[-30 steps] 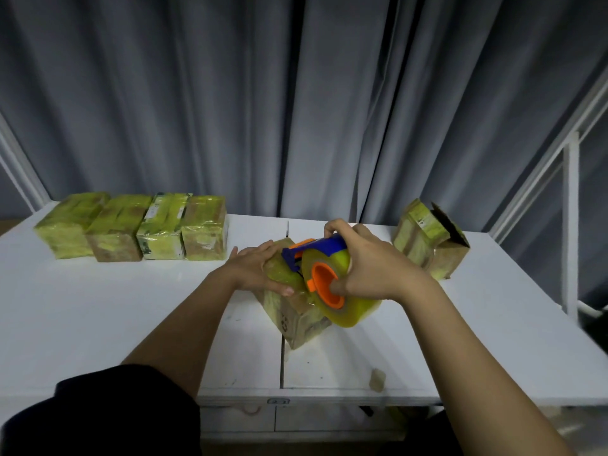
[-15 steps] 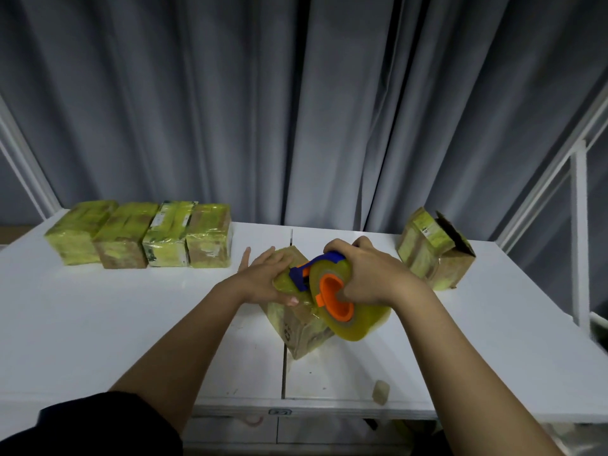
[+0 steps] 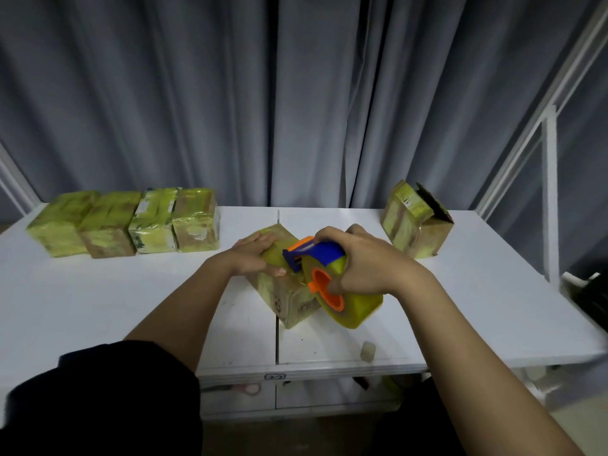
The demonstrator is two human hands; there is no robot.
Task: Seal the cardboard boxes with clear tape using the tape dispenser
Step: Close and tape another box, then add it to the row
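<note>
Head view, only view: taping step under way on the middle cardboard box (image 3: 286, 291), which sits turned corner-on near the table's front edge, over the seam between the two tabletop panels. Left hand (image 3: 253, 255) lies flat on the box top, fingers straight, pressing it down, grasping nothing. Right hand (image 3: 365, 261) is wrapped around the tape dispenser (image 3: 325, 274), fingers curled over the blue handle and the clear tape roll, with the blade end on the box top just beside the left fingertips. Judgement: a strip is being laid across the top; next move probably calls for drawing the dispenser along and over the box edge, then tearing off, with the left hand keeping the box from sliding. Whether tape is already stuck down, cannot tell. Four wrapped boxes (image 3: 125, 222) sit in a row at back left, touching each other, look done. One open-flap box (image 3: 418, 222) sits back right, likely next. White table (image 3: 98, 307) has bare surface left and right of the work box; small tape scrap (image 3: 367, 351) lies near the front edge. Metal frame (image 3: 549, 192) stands at right, well apart from the hands.
</note>
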